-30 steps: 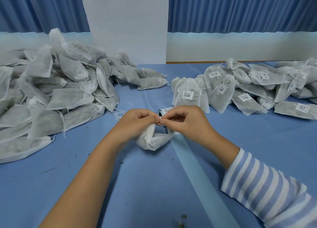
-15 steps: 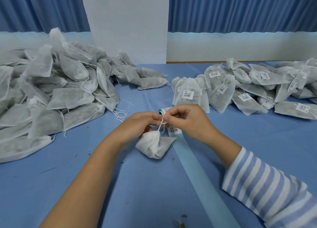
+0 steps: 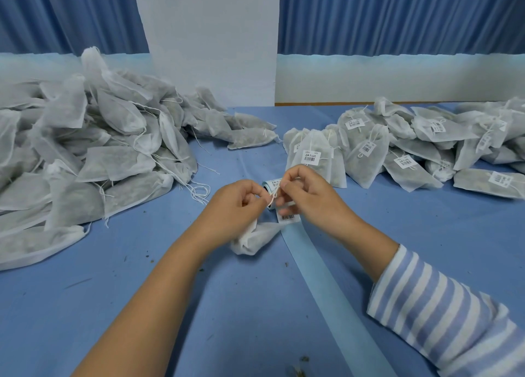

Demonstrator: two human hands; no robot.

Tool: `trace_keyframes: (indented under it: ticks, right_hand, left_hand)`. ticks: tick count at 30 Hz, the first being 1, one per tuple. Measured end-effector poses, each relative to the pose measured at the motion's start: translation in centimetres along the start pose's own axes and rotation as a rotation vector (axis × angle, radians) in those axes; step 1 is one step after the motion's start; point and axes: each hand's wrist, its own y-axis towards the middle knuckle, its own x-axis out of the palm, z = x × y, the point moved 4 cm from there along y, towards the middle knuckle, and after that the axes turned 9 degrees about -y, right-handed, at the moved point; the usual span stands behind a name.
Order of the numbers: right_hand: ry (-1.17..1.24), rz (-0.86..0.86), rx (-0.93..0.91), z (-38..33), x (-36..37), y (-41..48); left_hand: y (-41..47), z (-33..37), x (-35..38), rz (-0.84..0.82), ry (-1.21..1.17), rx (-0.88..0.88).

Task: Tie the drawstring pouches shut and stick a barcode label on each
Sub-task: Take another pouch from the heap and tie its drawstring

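Pouch (image 3: 252, 239) lies on the blue table (image 3: 255, 320), under the left hand (image 3: 235, 206) and a little on our side of it. Gathered neck points up and away into the fingers; body slumps toward us. We read the drawstring (image 3: 271, 199) as a short white run rising from the neck into the gap between the hands.

Left hand: thumb and forefinger curled, pinching the cord. Right hand (image 3: 309, 200): likewise curled, pinching the cord just beside the left, fingertips near touching.

We judge the knot half-made. The next pull should go sideways, hands apart, across the cord's upright run.

The right hand is the nearer to the barcode label (image 3: 289, 217) on the backing strip (image 3: 322, 277), just beneath it, so we expect it to take the label.

Untied pile (image 3: 85, 149) well off left, labelled pile (image 3: 412, 144) right
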Motion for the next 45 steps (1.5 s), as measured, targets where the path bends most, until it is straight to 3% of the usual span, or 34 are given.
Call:
trace_keyframes:
  ticks: [6, 12, 19, 27, 31, 34, 39, 45]
  right_hand:
    - [0.301, -0.027, 0.264, 0.7, 0.5, -0.2]
    - [0.502, -0.081, 0.421, 1.0, 0.6, -0.3]
    - [0.627, -0.146, 0.420, 0.7, 0.8, -0.2]
    - [0.389, -0.149, 0.281, 0.0, 1.3, -0.2]
    - [0.395, -0.124, 0.228, -0.2, 1.3, -0.3]
    - [0.392, -0.057, 0.196, -0.2, 0.7, 0.0]
    - [0.511, 0.077, 0.198, 0.2, -1.1, 0.6]
    - [0.761, 0.197, 0.140, 0.2, -3.0, 1.3]
  left_hand:
    - [-0.4, 0.5, 0.4, 0.137, 0.417, 0.170]
    - [-0.7, 0.8, 0.6, 0.167, 0.415, 0.239]
    - [-0.5, 0.7, 0.5, 0.147, 0.283, 0.181]
    - [-0.2, 1.1, -0.3, 0.240, 0.348, 0.221]
    - [-0.2, 1.0, -0.4, 0.252, 0.351, 0.239]
    - [-0.2, 0.5, -0.5, 0.193, 0.232, 0.213]
    - [0.1, -0.1, 0.3, -0.044, -0.051, 0.081]
    - [-0.4, -0.7, -0.1, -0.283, 0.013, 0.022]
